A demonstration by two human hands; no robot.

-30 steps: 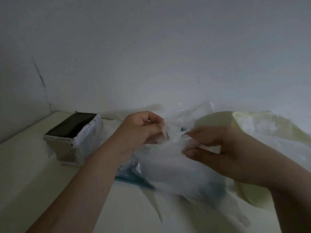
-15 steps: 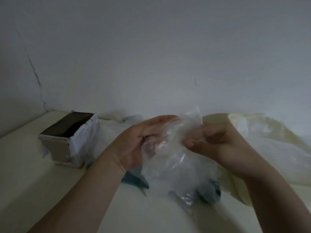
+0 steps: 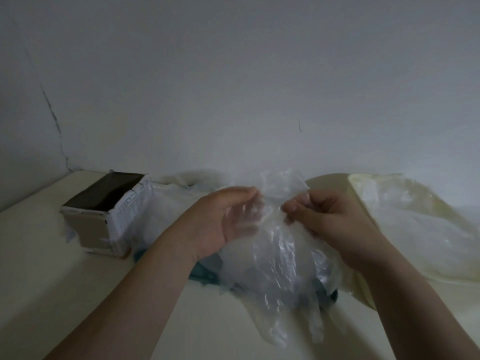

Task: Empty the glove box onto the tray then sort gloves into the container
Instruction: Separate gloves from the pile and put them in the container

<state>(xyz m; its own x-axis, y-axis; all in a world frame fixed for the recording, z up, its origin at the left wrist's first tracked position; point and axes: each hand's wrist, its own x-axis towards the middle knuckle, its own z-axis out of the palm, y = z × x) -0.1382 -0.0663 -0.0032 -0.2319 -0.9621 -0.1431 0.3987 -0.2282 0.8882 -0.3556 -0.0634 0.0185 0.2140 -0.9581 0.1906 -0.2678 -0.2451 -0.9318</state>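
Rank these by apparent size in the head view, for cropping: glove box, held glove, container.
1. container, though cut off by the frame edge
2. glove; nearer the camera, so its rank against the container is unsure
3. glove box

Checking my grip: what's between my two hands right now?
In the head view, a crumpled clear plastic glove spans the gap between the left hand and the right hand; both hold it.

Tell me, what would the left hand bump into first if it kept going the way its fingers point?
The left hand points across to the right, so first comes the clear plastic glove it is holding, then probably the right hand just beyond, though depth is hard to judge.
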